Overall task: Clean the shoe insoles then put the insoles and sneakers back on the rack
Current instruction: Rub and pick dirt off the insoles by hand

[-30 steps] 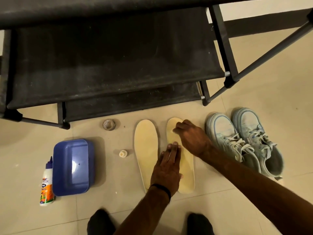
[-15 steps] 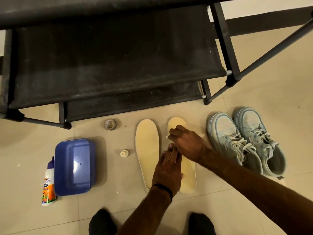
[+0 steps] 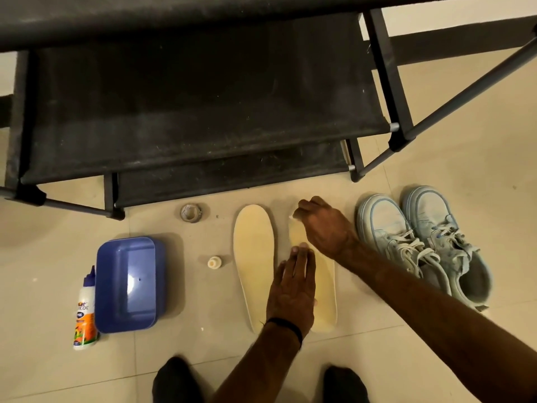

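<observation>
Head view: left hand (image 3: pixel 292 289) flat on right insole (image 3: pixel 325 292), right hand (image 3: pixel 322 228) curled at its toe.

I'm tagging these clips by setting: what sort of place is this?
Probably a home entryway or storage corner, on the floor. A black fabric-shelf shoe rack stands on pale floor tiles, with light blue sneakers beside it and both hands on an insole.
</observation>
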